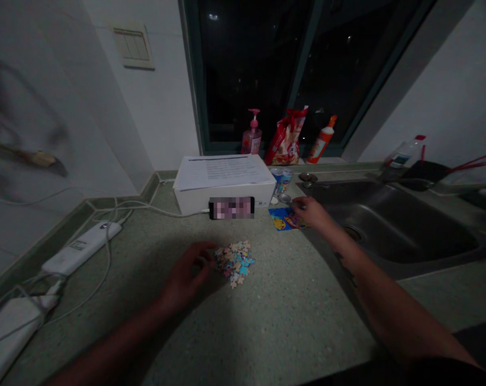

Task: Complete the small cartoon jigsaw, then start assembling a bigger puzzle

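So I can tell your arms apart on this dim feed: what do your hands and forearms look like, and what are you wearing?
The bare left hand and bare right hand wear no gloves, and both forearms are uncovered, with no sleeves on them. The right forearm bears a dark tattoo. A dark garment shows at the bottom edge of the view; dim light hides its details.

Left hand (189,279) curled just beside a pile of jigsaw pieces (235,262) at 12 o'clock — right hand (310,212) at 1 o'clock, fingers (297,203) over a colourful picture card (285,219), steel sink (391,225) beside it.
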`<state>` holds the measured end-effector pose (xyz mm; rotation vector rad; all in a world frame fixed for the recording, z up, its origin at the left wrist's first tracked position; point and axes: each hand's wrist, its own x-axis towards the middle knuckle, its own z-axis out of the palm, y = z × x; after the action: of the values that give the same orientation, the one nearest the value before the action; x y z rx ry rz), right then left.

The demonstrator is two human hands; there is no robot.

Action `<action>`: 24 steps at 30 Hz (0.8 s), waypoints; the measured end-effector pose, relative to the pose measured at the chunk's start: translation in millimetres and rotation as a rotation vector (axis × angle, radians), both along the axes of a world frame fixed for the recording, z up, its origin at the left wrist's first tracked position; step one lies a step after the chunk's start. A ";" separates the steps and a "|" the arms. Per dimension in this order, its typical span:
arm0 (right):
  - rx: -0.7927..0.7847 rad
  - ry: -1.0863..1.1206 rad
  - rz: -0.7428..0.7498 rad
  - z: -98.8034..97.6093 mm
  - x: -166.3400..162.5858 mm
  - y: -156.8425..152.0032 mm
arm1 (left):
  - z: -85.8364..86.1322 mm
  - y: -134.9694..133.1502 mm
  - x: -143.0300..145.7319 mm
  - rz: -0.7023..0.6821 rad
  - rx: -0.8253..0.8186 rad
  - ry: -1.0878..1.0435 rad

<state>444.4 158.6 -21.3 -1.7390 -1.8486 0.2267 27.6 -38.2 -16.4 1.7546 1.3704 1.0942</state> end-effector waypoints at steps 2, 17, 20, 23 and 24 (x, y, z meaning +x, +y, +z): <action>0.006 -0.026 0.076 -4.5 -6.5 -25.4 | 0.6 0.3 0.5 -0.009 0.005 0.009; 0.152 -0.242 0.042 -38.5 -53.9 -60.1 | 4.2 0.0 2.6 -0.024 0.010 0.042; 0.156 -0.245 0.022 -41.6 -47.6 -59.8 | 4.9 -0.1 3.4 -0.036 0.007 0.043; 0.151 -0.259 0.004 -42.2 -44.9 -59.6 | 5.1 -0.7 4.2 -0.036 0.006 0.039; 0.146 -0.265 -0.007 -41.9 -44.7 -59.4 | 5.0 -0.9 4.2 -0.036 0.004 0.039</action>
<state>399.8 99.2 -63.3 -1.7396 -1.9882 -0.1456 31.8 -39.1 -11.4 1.8056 1.3552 1.0491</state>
